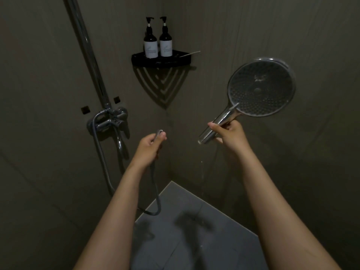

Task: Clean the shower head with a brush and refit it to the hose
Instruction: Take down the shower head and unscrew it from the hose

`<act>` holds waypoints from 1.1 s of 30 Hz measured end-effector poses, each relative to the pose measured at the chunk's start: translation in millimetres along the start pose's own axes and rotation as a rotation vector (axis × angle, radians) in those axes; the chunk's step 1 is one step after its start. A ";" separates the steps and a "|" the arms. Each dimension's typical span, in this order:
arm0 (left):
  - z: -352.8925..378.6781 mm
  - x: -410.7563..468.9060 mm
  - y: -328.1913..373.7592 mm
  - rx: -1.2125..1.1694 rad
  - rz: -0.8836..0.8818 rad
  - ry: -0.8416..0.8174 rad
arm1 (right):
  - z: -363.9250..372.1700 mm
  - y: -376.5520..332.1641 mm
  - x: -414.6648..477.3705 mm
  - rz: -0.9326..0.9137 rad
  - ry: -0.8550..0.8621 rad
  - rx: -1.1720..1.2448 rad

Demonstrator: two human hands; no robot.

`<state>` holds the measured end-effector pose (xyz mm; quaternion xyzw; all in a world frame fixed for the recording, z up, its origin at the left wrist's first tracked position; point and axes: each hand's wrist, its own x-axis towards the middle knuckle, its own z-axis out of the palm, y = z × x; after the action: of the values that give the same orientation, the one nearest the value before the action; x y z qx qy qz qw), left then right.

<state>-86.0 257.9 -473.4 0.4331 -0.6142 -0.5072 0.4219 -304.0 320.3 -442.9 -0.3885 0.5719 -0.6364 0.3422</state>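
Chrome shower head [261, 88] is slanting in the right hand [228, 135], whose fingers are wrapping its handle. Its long axis is running from the open end just below-left of those fingers up to the round spray face above-right, which is facing the camera. The left hand [150, 145] is gripping the hose [157, 193], whose metal end is poking out above the fingertips, apart from the handle.

Black corner shelf [161, 62] fixed in wall corner, striped shadow beneath. Left pump bottle [150, 43] and right pump bottle [166, 43] upright on shelf, side by side, white labels. Chrome mixer valve [110, 123] on left wall, riser pipe [91, 59] above it. Grey floor tiles [194, 240] below.
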 end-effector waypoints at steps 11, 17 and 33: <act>6.9 -10.3 11.5 -0.049 0.000 -0.073 | 37.5 -18.8 0.2 -0.064 -0.113 -0.329; 9.3 -8.5 23.0 -0.077 0.051 -0.046 | 60.4 -24.7 -5.0 -0.070 -0.266 -0.387; -3.6 33.7 25.8 -0.161 0.110 0.028 | 114.0 -27.3 26.1 -0.115 -0.340 -0.401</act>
<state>-94.3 227.5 -444.7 0.3704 -0.5883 -0.5248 0.4913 -214.9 247.7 -408.0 -0.5818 0.5979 -0.4543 0.3126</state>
